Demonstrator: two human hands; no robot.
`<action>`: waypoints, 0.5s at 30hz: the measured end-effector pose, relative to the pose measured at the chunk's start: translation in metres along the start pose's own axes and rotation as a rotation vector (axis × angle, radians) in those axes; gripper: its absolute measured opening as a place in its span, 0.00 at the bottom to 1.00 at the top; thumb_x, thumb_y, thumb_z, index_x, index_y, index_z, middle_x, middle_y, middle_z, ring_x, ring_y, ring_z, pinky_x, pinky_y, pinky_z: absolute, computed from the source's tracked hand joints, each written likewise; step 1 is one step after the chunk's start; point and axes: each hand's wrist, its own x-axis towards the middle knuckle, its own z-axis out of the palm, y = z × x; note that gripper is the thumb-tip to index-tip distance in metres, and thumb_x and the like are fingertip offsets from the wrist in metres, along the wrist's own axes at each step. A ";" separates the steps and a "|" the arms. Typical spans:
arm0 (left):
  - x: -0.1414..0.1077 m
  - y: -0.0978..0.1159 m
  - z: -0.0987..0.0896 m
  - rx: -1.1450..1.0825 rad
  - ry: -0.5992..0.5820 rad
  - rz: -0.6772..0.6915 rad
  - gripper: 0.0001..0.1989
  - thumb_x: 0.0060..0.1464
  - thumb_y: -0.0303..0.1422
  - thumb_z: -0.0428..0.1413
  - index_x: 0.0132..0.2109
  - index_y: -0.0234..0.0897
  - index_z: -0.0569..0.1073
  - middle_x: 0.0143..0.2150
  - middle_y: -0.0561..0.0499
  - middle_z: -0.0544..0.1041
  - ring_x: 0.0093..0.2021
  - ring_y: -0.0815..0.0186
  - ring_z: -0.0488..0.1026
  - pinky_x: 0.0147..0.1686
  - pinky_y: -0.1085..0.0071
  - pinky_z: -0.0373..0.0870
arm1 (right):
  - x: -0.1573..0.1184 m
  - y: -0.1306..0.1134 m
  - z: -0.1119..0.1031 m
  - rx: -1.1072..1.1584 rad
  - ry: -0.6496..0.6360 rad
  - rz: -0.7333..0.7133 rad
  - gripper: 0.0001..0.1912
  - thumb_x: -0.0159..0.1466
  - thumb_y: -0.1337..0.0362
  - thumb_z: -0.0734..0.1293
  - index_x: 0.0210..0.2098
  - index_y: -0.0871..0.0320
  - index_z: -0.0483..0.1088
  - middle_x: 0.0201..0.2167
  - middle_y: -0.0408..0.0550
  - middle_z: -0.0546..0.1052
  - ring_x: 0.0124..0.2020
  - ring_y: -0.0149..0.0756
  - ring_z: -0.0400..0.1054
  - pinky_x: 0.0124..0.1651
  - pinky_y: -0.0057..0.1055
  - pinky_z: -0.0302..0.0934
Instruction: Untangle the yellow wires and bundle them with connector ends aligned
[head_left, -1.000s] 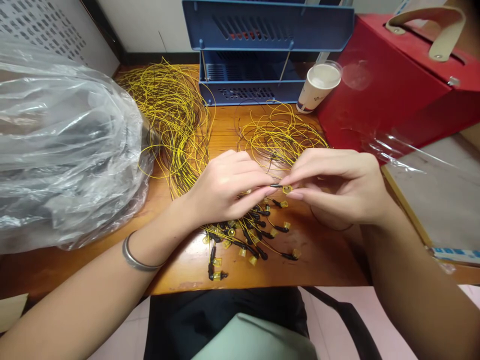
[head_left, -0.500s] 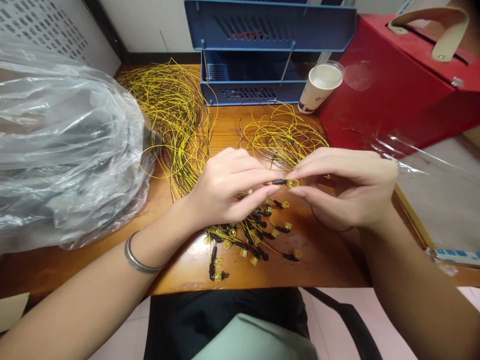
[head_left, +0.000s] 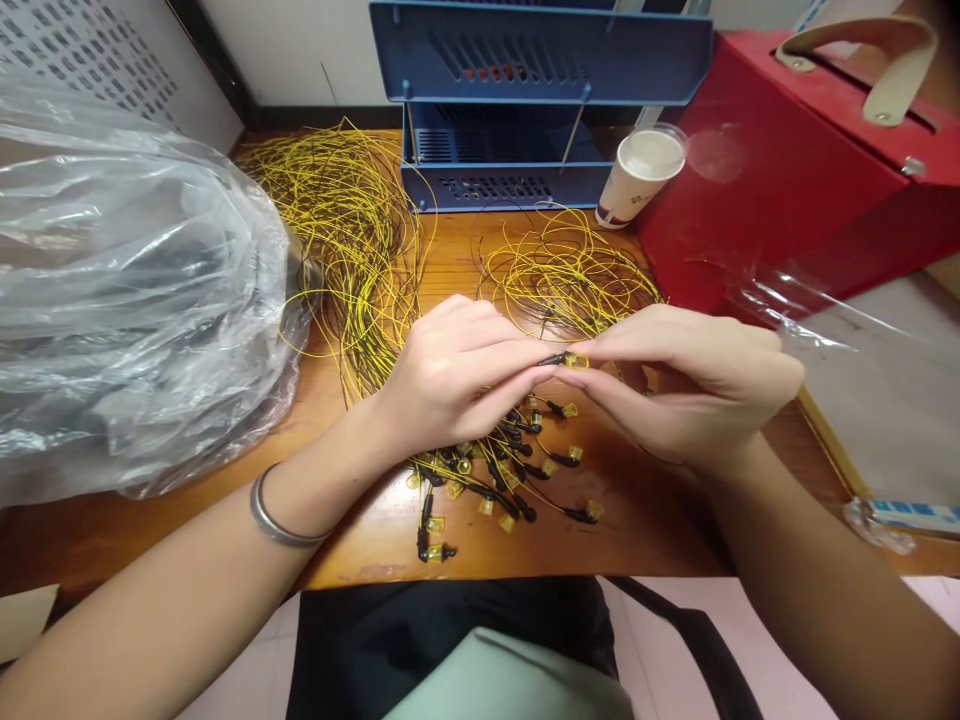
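Just right of the frame's centre, a small black fitting with a translucent yellow cap sits between the hands — the left hand pinching the black part, the right hand the cap — forearms slanting in from the lower corners.

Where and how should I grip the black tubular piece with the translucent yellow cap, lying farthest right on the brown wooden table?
Probably across its slim black body, just left of the cap, coming from the near side: it lies roughly crosswise, long flanks facing near and far, and similar pieces crowd its left.
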 end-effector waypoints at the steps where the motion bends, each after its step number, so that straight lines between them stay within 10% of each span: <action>1: 0.000 0.000 0.000 0.005 0.002 0.006 0.06 0.60 0.30 0.59 0.43 0.35 0.78 0.35 0.48 0.83 0.30 0.69 0.74 0.32 0.69 0.66 | 0.000 0.000 -0.001 -0.012 -0.003 -0.011 0.12 0.56 0.67 0.78 0.37 0.49 0.76 0.26 0.40 0.81 0.24 0.35 0.72 0.25 0.33 0.65; 15: 0.004 0.006 -0.003 0.029 0.059 -0.071 0.05 0.59 0.31 0.59 0.40 0.36 0.79 0.30 0.50 0.81 0.27 0.70 0.72 0.32 0.69 0.66 | 0.000 -0.002 0.003 -0.168 -0.014 -0.060 0.09 0.60 0.70 0.73 0.40 0.53 0.77 0.30 0.44 0.83 0.29 0.35 0.77 0.30 0.28 0.70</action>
